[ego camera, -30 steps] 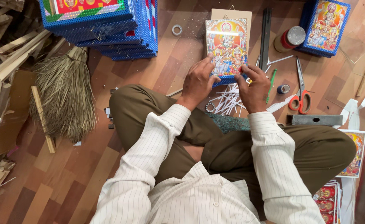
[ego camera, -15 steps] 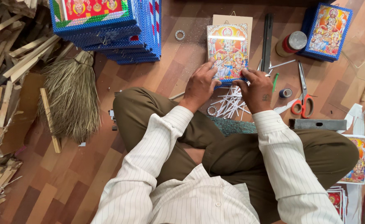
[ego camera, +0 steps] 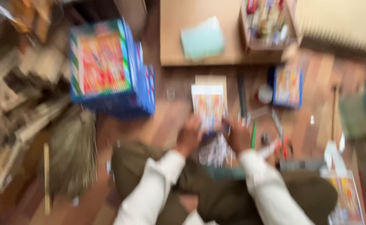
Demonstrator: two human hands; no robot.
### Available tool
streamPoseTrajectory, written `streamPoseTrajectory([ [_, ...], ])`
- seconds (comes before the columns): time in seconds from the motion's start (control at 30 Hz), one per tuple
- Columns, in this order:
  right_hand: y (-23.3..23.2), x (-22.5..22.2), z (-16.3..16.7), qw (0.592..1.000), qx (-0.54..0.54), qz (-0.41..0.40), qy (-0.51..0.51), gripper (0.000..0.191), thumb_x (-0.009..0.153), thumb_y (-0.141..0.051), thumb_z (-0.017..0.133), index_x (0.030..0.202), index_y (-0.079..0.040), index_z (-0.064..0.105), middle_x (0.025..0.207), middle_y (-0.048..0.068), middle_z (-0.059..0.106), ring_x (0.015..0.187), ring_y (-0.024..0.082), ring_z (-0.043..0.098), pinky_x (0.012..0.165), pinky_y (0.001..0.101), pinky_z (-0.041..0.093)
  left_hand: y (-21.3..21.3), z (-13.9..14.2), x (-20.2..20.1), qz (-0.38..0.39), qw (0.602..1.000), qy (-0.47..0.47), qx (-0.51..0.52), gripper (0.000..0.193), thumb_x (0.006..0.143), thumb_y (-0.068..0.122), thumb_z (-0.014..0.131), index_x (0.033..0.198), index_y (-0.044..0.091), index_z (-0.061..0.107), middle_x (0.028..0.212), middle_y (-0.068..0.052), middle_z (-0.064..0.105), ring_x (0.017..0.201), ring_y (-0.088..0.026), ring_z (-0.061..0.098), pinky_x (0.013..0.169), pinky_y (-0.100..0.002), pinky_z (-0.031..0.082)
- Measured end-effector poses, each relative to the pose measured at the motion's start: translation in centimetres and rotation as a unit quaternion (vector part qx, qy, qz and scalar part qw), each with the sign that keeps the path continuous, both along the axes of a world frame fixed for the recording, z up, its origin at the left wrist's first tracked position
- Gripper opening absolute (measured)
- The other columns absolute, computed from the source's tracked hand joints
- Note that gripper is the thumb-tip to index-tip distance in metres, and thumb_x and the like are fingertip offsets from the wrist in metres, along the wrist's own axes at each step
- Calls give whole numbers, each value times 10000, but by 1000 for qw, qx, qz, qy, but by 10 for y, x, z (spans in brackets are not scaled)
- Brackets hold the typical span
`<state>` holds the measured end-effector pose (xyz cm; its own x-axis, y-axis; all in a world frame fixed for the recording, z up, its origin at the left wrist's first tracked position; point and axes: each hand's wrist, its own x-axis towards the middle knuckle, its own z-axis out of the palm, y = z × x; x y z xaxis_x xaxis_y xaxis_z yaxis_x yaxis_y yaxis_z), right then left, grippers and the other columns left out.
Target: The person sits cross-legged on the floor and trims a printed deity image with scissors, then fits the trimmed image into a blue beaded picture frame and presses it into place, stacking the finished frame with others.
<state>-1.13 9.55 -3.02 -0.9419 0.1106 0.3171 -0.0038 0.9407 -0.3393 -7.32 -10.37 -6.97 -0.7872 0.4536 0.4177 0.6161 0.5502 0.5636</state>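
Our left hand [ego camera: 189, 136] and right hand [ego camera: 238, 135] pinch the lower corners of a colourful picture card [ego camera: 209, 106], lying on the floor beyond our knees. Left of the card lies a broom [ego camera: 72, 152]; farther left, a blue stack of prints [ego camera: 108, 66].

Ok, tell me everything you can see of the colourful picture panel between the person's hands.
The picture panel is a flat upright rectangle, mostly orange, red and yellow with a pale band along its top; motion blur hides its design. It lies on the wooden floor ahead of the person's knees, partly over a plain tan board. The left hand meets its lower left edge, the right hand its lower right. Material looks like printed card or board.
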Motion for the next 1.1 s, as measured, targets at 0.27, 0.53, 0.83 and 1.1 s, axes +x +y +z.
streamPoseTrajectory([
  [0.27,-9,3,23,998,-31,46,10,421,795,-321,807,1145,-100,733,942,107,712,838,323,675,739,443,539,-3,26,6,9,997,-73,17,442,787,163,842,1158,0,667,1351,-211,614,1127,-413,642,937,-447,533],
  [0.53,-8,0,19,999,-9,41,11,446,775,-345,820,1138,-99,738,919,96,708,844,301,669,757,428,518,-2,40,5,-3,998,-64,-4,434,767,154,856,1130,2,673,1294,-205,616,1148,-395,629,968,-444,518],
  [0.83,-4,2,18,997,19,71,28,481,768,-355,820,1147,-77,717,906,96,686,850,305,649,772,430,511,3,46,8,10,998,-67,-20,384,735,160,883,1020,20,667,1270,-172,604,1116,-388,625,943,-449,516],
  [1.1,12,-5,5,992,58,109,-24,430,816,-335,789,1172,-108,708,898,99,673,887,293,641,787,434,488,1,37,8,-5,996,-81,-39,436,734,179,897,1053,12,651,1297,-180,575,1141,-394,609,957,-451,507],
])
